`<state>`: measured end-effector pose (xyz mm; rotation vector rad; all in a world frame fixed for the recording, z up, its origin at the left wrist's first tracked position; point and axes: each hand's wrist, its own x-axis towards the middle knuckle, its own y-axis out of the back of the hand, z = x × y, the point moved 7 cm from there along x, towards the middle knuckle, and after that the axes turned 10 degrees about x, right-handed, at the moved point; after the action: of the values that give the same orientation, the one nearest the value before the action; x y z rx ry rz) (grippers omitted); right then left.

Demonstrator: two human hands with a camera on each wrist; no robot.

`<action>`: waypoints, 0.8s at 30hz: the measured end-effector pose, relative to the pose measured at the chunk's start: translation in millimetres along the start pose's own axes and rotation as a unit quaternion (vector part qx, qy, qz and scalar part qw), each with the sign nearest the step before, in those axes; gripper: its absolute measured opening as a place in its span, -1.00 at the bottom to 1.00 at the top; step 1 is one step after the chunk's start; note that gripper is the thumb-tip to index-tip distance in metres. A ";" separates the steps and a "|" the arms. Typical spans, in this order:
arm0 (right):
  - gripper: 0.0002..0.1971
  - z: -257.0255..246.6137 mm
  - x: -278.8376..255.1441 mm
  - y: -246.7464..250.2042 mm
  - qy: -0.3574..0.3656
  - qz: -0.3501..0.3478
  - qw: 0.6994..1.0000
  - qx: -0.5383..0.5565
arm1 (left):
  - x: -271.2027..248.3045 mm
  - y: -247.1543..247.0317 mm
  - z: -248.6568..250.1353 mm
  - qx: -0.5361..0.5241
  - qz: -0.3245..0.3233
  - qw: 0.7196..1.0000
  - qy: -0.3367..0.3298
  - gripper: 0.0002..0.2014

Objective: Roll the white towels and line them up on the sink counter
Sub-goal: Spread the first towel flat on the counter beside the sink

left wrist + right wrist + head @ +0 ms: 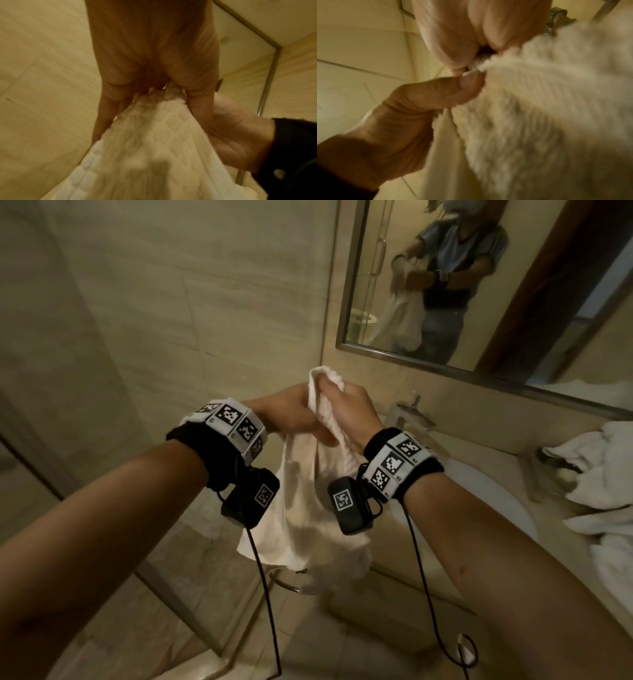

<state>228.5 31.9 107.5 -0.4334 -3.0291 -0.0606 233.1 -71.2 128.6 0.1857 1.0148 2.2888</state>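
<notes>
both hands are raised in front of the wall, to the left of the sink (479, 508), and they hold one white towel (308, 508) between them. the left hand (287, 416) has its fingers curled around the top of the towel, and in the left wrist view the cloth comes out bunched from between the fingers (106, 108). the right hand (346, 412) pinches the top edge of the same towel; in the right wrist view the thumb (467, 86) presses the cloth against the fingers. the two hands are touching or almost touching at the top. the rest of the towel hangs down loose, left of the sink and above a metal ring (287, 580). right of the sink, more white towels (603, 474) lie crumpled on the counter (534, 474). behind the sink stands a faucet (411, 412), and above it a mirror (363, 302).
</notes>
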 end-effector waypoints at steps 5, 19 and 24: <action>-0.62 -7.3 -8.9 5.0 0.020 0.021 0.999 -0.030 | -6.4 8.0 -2.6 0.019 -0.024 0.999 0.026 -0.74; -0.41 -12.7 -40.9 -16.8 -0.038 -0.085 0.993 0.068 | -13.7 56.1 -13.0 0.033 0.026 0.999 -0.015 -0.68; -0.62 -14.0 -47.9 -32.6 -0.064 -0.168 0.980 0.091 | -13.9 60.0 -8.0 0.071 0.035 0.995 -0.057 -0.68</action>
<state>266.2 -13.4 116.4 0.0949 -3.1599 0.2304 212.3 -115.2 167.2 0.4111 1.1279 2.2400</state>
